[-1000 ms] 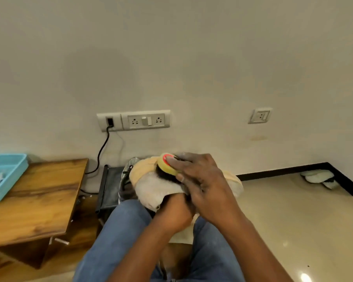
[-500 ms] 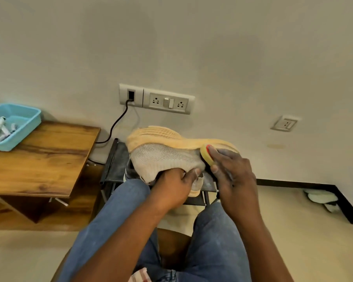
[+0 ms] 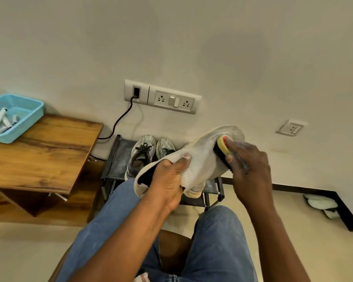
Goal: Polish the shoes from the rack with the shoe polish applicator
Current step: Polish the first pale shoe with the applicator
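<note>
On rack (image 3: 118, 159): grey pair (image 3: 151, 153) | hands: left (image 3: 167, 184) grips shoe (image 3: 202, 157), right (image 3: 250, 165) applicator (image 3: 222, 148)

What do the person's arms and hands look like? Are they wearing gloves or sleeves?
No gloves and no sleeves in view. Both forearms are bare all the way to the bottom edge of the picture. The left hand and the right hand are bare too, with no rings, watch or bracelet showing. The nails are short. The only clothing visible is the blue jeans on the legs.

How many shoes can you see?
3, maybe more hidden. One white knit shoe is held in the left hand. Two grey shoes sit side by side on the rack.
</note>
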